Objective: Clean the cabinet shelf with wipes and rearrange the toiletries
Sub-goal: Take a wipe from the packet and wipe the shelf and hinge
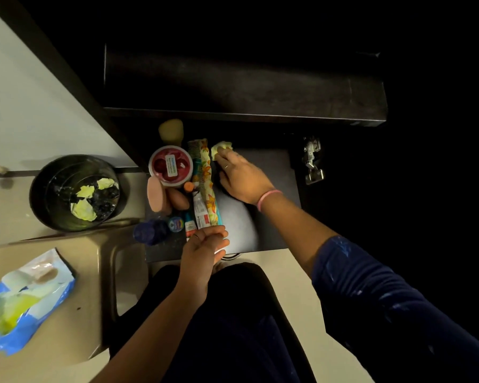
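R hand [239, 176] lies flat on the dark cabinet shelf [274, 167], fingers pressing a crumpled yellow wipe [221, 148] at the back. L hand [205, 244] hovers at the shelf's front edge, fingers loosely curled, holding nothing, just by the floral pouch [209, 186]. Toiletries crowd the shelf's left side: red-lid jar [170, 166], comb [198, 161], tubes [199, 208], blue bottle [151, 232]. Further left on the floor, a black bin [76, 192] w/ used wipes and a wipes pack [25, 302].

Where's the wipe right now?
The yellow wipe is under the right hand's fingertips at the far end of the dark shelf, just right of the floral packet in the head view.
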